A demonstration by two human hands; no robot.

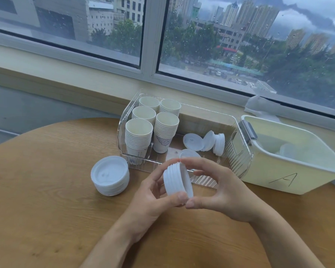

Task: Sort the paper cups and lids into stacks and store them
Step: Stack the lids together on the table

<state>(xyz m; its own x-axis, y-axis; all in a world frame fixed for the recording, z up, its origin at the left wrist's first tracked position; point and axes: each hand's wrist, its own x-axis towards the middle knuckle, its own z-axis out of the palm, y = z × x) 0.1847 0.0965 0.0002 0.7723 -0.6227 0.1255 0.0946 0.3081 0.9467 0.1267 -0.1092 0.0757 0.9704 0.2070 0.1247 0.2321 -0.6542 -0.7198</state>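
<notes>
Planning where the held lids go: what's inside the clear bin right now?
The clear bin holds five cup stacks at its left end and loose lids on its floor at the right, some tipped on edge. The held lid stack and both hands hide part of the near floor.

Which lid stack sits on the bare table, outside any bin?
The lid stack left of the clear bin, resting flat on the table. The other stacks are either held on edge in both hands or leaning inside the clear bin.
</notes>
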